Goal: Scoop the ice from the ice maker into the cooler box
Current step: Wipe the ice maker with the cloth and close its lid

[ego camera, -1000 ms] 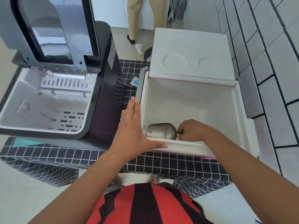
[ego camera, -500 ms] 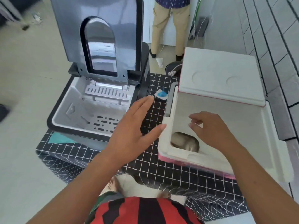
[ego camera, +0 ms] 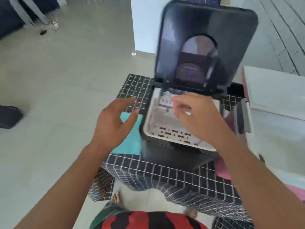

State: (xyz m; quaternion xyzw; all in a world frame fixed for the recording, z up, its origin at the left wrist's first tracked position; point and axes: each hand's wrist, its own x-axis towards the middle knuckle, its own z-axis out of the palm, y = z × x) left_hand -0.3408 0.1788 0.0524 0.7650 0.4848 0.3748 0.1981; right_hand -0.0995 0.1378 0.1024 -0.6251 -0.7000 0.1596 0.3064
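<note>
The black ice maker (ego camera: 171, 156) stands on the table with its lid (ego camera: 204, 45) raised upright. Its white inner basket (ego camera: 153, 128) shows slots in the floor and no ice that I can make out. My right hand (ego camera: 196, 118) hovers over the basket with loosely bent fingers and holds nothing. My left hand (ego camera: 115, 123) floats open to the left of the machine, above a teal cloth (ego camera: 132, 141). The white cooler box (ego camera: 277, 123) with a pink rim sits at the right edge, lid (ego camera: 272, 86) propped up. The metal scoop is out of sight.
A black tablecloth with a white grid (ego camera: 165, 172) covers the small table. Grey floor lies to the left, with a dark object (ego camera: 9, 116) on it. A tiled wall runs along the upper right. Someone's dark patterned clothing (ego camera: 204, 0) shows behind the ice maker's lid.
My right hand has left the scoop in the cooler and moved left over the ice maker's basket. My left hand and my view also swung left. The frame is motion-blurred.
</note>
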